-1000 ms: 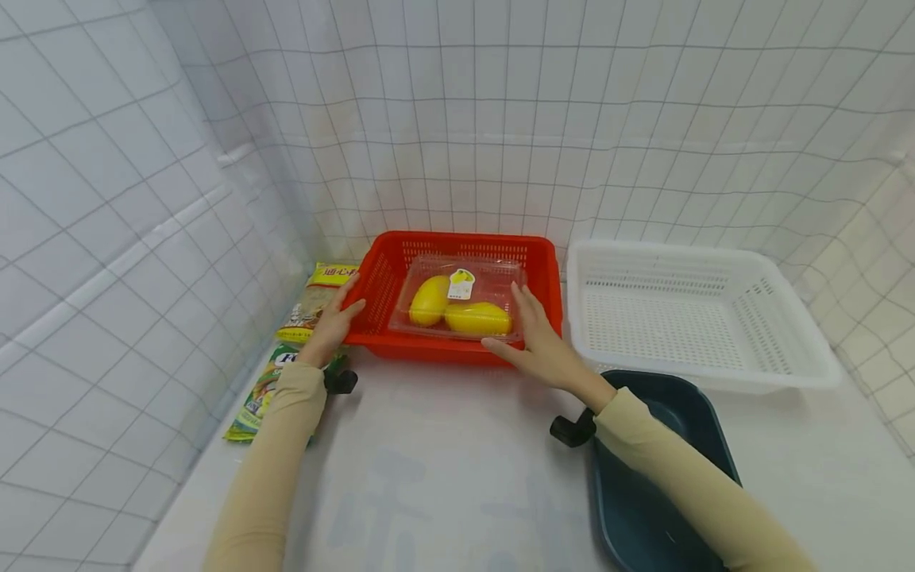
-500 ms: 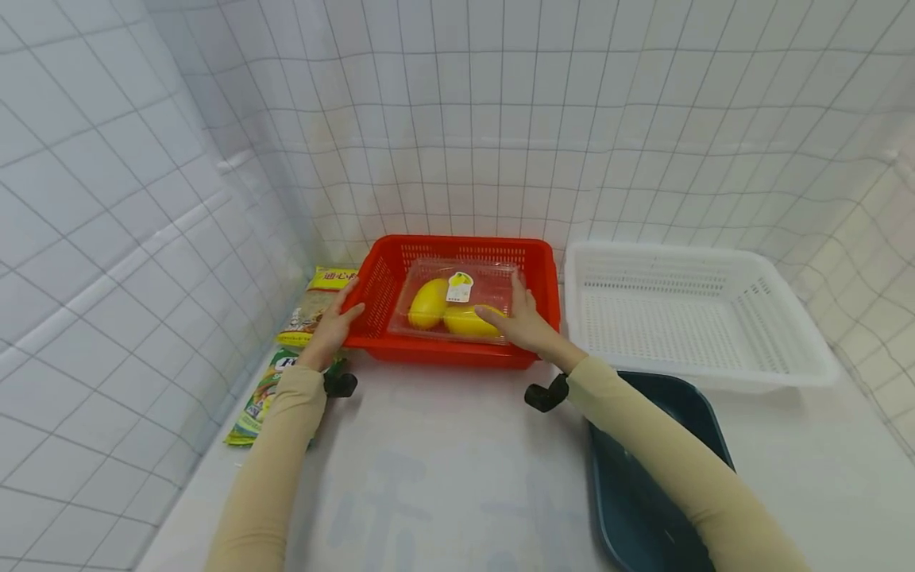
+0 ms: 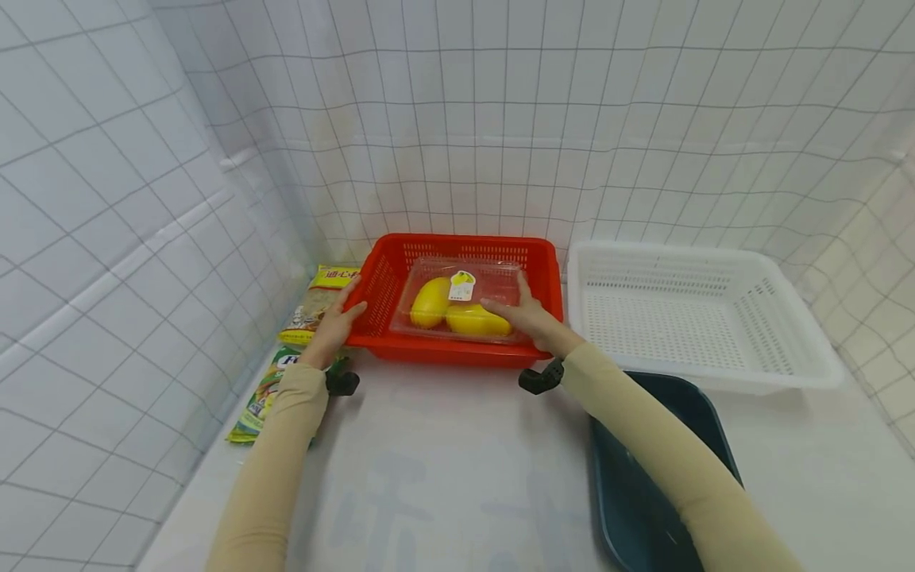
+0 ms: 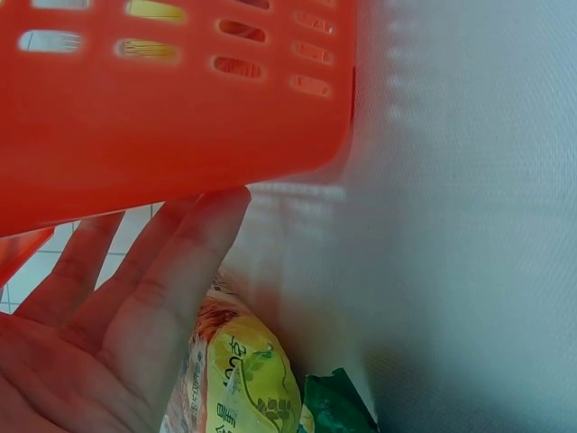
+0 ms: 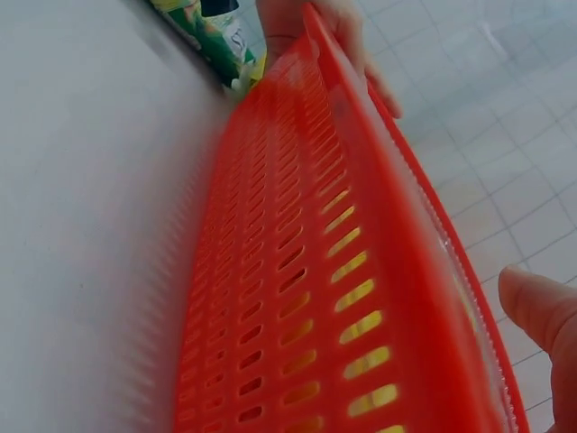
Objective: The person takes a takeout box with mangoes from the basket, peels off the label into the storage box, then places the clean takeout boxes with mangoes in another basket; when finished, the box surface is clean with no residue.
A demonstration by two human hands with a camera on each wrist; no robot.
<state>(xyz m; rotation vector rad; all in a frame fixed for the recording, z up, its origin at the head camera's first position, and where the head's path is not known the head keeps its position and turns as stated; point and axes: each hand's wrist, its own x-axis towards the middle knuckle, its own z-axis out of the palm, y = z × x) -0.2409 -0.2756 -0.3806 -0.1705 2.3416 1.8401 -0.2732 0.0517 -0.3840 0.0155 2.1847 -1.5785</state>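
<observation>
A red plastic basket (image 3: 436,349) with slotted walls stands at the back. Inside it lies a clear plastic box (image 3: 493,278) with two yellow, mango-like fruits and a fruit label on its lid. My left hand (image 3: 333,326) holds the basket's left rim, thumb over the edge; in the left wrist view its fingers (image 4: 185,248) reach under the rim. My right hand (image 3: 532,318) is over the box's right end, fingers extended and thumb above the lid, overlapping the nearer fruit. In the right wrist view its thumb (image 5: 541,307) stands above the basket's near rim.
Yellow (image 3: 307,306) and green (image 3: 260,397) food packets lie left of the basket. A white slotted basket (image 3: 658,365) stands to its right. A dark blue tray (image 3: 643,508) is partly beneath my right forearm. White grid-patterned sheeting rises behind and at both sides.
My right hand has moved left, from the basket's front right edge to over the box's right end, its thumb and fingers closer together. My left hand stays at the left rim.
</observation>
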